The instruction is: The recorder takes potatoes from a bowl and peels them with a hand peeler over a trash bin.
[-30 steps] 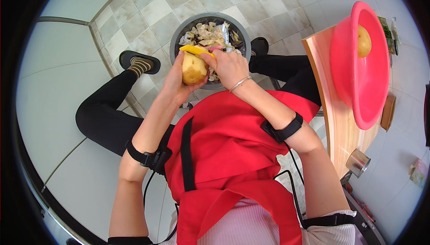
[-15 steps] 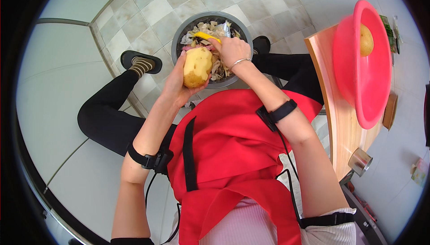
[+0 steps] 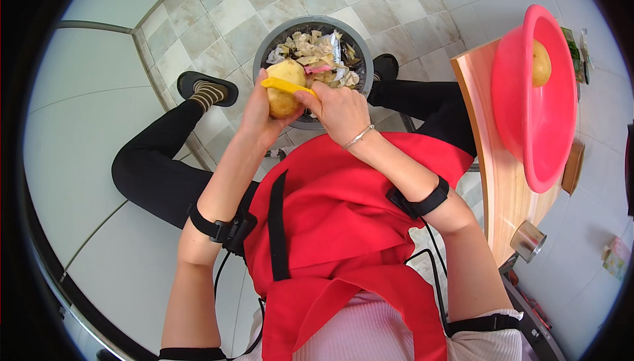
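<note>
While the left hand point(image 3: 254, 113) grips a potato point(image 3: 284, 90), the right hand point(image 3: 340, 110) holds a yellow peeler point(image 3: 285, 85) over the peel-filled bin point(image 3: 277, 37).

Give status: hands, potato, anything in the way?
Left hand grips potato. Right hand holds yellow peeler against it, above scrap bin. Nothing in the way.

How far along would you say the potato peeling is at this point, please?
Done: the bin below already holds a heap of peelings. In hand: the left hand holds a potato over the bin while the right hand draws a yellow peeler across it; how much skin remains cannot be told. Left: another potato sits in the pink bowl on the wooden counter; whether it is peeled is unclear.
</note>
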A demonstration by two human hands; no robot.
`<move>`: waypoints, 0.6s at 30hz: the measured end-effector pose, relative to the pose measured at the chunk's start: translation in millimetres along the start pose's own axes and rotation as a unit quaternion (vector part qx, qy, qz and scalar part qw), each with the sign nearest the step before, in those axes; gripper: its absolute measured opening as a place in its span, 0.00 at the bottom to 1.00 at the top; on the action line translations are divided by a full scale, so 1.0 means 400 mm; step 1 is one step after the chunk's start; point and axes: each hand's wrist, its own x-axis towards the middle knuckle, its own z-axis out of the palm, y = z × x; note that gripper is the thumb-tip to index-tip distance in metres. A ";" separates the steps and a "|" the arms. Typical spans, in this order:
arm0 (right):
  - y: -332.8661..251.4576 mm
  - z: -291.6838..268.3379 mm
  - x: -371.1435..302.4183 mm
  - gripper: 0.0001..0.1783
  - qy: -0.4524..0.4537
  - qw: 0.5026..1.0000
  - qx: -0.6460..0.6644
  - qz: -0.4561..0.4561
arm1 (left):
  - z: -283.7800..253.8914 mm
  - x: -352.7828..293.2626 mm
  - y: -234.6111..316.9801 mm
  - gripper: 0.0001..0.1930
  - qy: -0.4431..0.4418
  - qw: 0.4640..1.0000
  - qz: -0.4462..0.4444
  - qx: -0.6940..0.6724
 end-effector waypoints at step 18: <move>-0.012 -0.011 -0.011 0.24 0.026 1.000 0.017 0.001 | 0.030 -0.013 0.006 0.27 0.005 1.000 -0.004 -0.005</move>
